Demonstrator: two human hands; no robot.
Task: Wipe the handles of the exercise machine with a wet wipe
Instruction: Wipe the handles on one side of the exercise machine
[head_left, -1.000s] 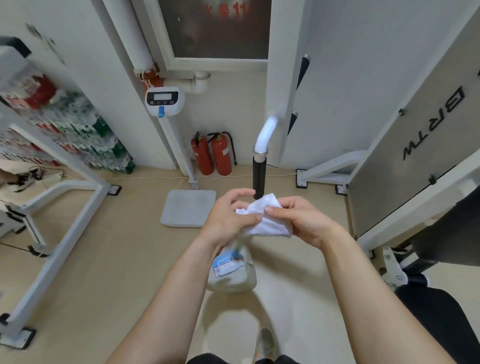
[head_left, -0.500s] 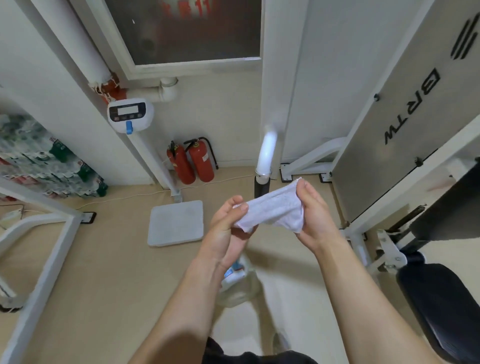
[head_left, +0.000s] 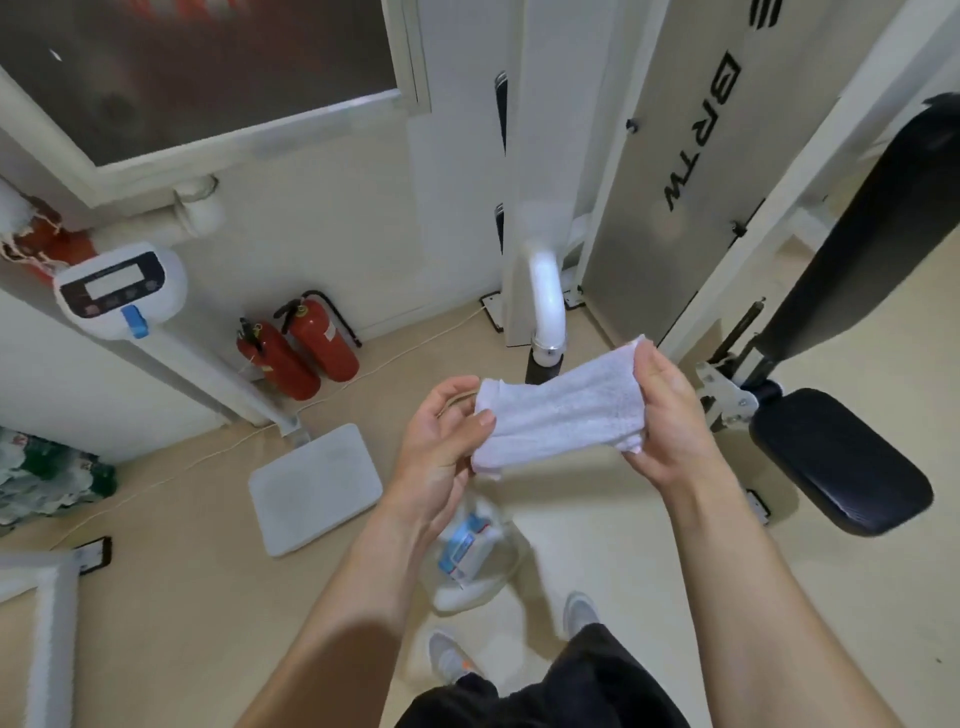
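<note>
White wet wipe (head_left: 558, 410), where's it sitting right now? (poster A)

Pulled out flat between both hands, up in the air near the middle of the view. The left hand (head_left: 441, 436) pinches the left end, thumb in front and fingers (head_left: 447, 389) curled behind it. The right hand (head_left: 670, 415) is clamped on the right end, its fingers folded over the edge. (poster B)

And the handle (head_left: 540, 370)? (poster A)

It's the black grip at the end of a curved white tube (head_left: 545, 291), right behind the wipe. The wipe's top edge covers the grip's lower end, and I can't tell if they touch. (poster B)

Anything else around? (poster A)

A clear tub (head_left: 472, 551) with a blue label shows under the left wrist. It's blurry, so no idea what holds it. Two red fire extinguishers (head_left: 301, 353) stand by the wall. A white scale platform (head_left: 317, 483) lies on the beige floor (head_left: 182, 597), and there's a black padded seat (head_left: 836, 457) off to the right. (poster B)
</note>
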